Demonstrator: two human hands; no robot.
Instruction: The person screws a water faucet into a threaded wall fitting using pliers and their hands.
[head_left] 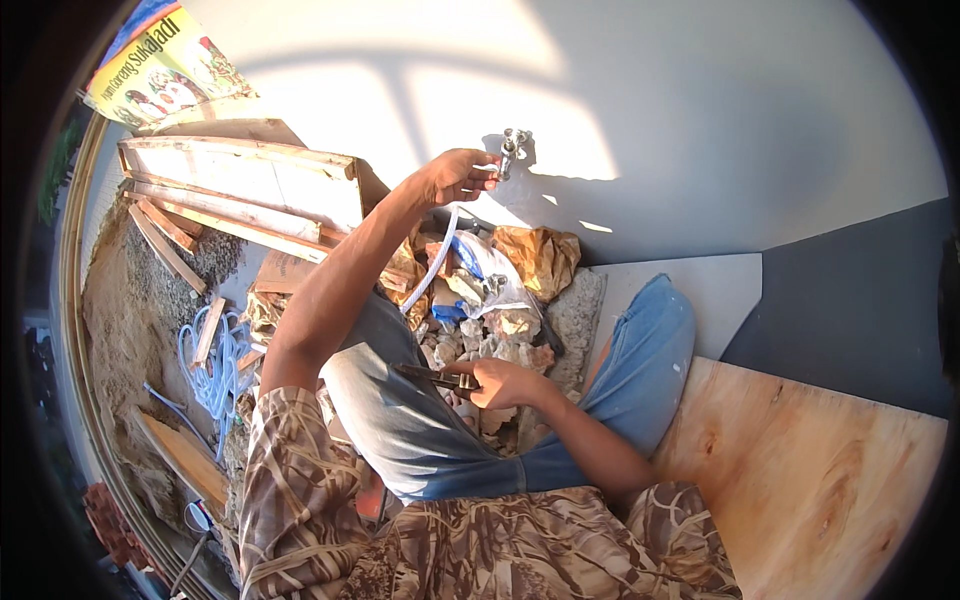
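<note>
My left hand point(465, 178) reaches up to a chrome tap point(511, 150) mounted on the wall. Its fingers are closed at the tap's lower outlet, partly hidden from view. A white braided hose point(434, 262) hangs below that hand; whether its upper end joins the tap I cannot tell. Over my lap, my right hand point(503, 384) is closed around dark metal pliers point(432, 376), pointing left across my thigh.
Rubble point(500, 348) with crumpled brown paper point(538, 258) lies against the wall. On the left are timber boards point(240, 180), coiled light-blue hose point(212, 350) and a yellow printed banner point(165, 70). A plywood sheet point(800, 470) lies at right.
</note>
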